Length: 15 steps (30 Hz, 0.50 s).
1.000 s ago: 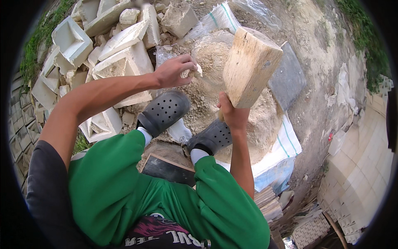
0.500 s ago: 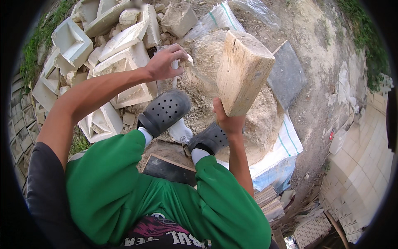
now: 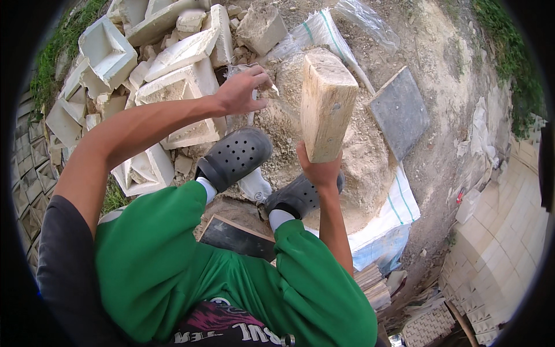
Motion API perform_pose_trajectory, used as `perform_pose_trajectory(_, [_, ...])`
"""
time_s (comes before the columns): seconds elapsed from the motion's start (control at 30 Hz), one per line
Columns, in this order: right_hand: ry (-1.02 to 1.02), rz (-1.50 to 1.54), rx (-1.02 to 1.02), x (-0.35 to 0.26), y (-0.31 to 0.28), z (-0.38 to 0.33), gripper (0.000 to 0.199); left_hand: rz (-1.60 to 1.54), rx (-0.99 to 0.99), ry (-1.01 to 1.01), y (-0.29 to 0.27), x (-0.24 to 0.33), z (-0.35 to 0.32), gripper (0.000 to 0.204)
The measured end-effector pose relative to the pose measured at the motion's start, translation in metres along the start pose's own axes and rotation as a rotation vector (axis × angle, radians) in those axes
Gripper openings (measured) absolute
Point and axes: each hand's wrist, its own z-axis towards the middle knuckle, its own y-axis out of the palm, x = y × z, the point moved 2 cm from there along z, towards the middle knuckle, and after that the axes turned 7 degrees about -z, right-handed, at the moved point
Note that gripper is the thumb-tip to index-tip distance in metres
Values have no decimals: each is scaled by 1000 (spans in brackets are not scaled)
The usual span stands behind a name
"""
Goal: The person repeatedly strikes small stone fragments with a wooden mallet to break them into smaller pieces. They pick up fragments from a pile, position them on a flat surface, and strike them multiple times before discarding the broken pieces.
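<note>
My right hand (image 3: 321, 170) is closed round the lower end of a thick, pale wooden block (image 3: 328, 110), which stands up from my fist with a round metal spot on its side. My left hand (image 3: 243, 91) is held out with its fingers curled. A small pale piece (image 3: 272, 91) shows at its fingertips, mostly hidden by the fingers. Both hands are above a heap of sandy rubble (image 3: 364, 179) on a white woven sack (image 3: 399, 199). My feet, in grey clogs (image 3: 237, 156), rest at the near side of the heap.
Broken, hollowed white blocks (image 3: 179, 104) are piled at the left. A grey square slab (image 3: 399, 113) leans on the heap's right side. A dark board with a wooden edge (image 3: 237, 236) lies between my legs. Pale tiles (image 3: 497, 214) are stacked at the far right.
The wooden block has tilted more upright, its top moving a little left and down. My left hand has shifted slightly right with the pale piece. The whole view has shifted a little.
</note>
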Motion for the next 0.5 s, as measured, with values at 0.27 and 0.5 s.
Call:
perform_pose_trajectory(0.27, [572, -56, -168, 17, -6, 11, 34, 42, -61, -142, -1, -1, -11, 37])
perform_pose_trajectory(0.5, [68, -11, -77, -11, -8, -7, 33, -5, -85, -216, 0, -3, -12, 39])
